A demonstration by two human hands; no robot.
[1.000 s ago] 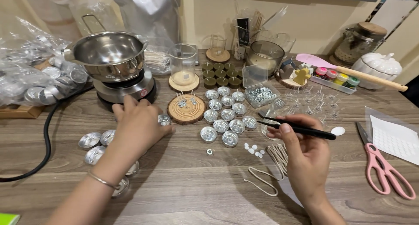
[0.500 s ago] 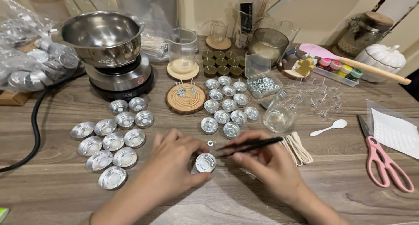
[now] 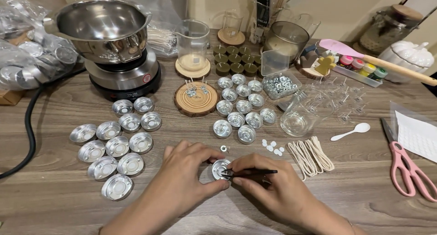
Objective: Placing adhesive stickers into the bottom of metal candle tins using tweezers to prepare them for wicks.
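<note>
My left hand point(image 3: 182, 180) holds a small metal tealight cup point(image 3: 220, 168) on the wooden table, thumb and fingers around its rim. My right hand point(image 3: 273, 187) grips black tweezers point(image 3: 252, 172) whose tips reach into that cup. Several empty metal cups point(image 3: 116, 146) lie in a cluster to the left. Another group of cups with wick bases point(image 3: 241, 109) sits just beyond the hands. A few small white round stickers point(image 3: 272, 146) and a metal wick tab point(image 3: 224, 148) lie close by.
A steel pot on a hot plate point(image 3: 119, 75) stands at the back left with its black cord point(image 3: 29, 125). A wood slice point(image 3: 196, 100), glass beaker point(image 3: 193, 41), clear glass point(image 3: 302, 114), wick bundle point(image 3: 312, 155), white spoon point(image 3: 353, 131) and pink scissors point(image 3: 412, 171) surround the hands.
A second ago my left hand reached toward the cups at the left and my right held the tweezers apart. Both hands have since come together at the front around one cup.
</note>
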